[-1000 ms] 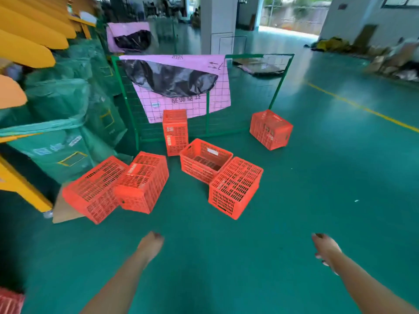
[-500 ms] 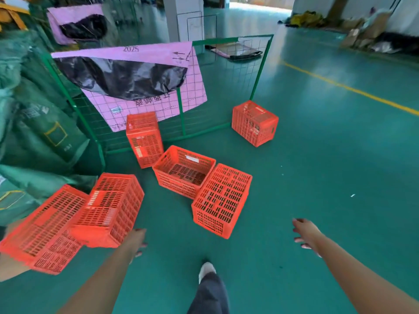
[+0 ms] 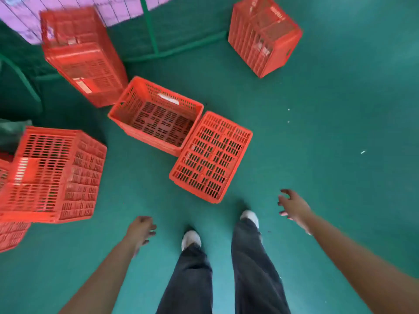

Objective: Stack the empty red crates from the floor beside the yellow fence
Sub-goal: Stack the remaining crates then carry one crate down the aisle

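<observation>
Having walked up, the person now stands over the overturned red crate (image 3: 210, 157), which touches the upright crate (image 3: 156, 116) on the floor (image 3: 317, 155). Their left hand (image 3: 141, 231) and right hand (image 3: 293, 206) are empty, fingers loose, ready to grab.

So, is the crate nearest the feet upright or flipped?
Flipped: the crate shows its slotted bottom upward, with no opening visible.

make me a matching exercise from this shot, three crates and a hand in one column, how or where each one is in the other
Things: A middle crate; B crate nearest the feet; C top-right crate; D right hand.
States: 1 bottom side up; 2 empty, fingers spread; 3 apart from the others; 4 opening up.
Pairs: A-4, B-1, C-3, D-2.
</observation>
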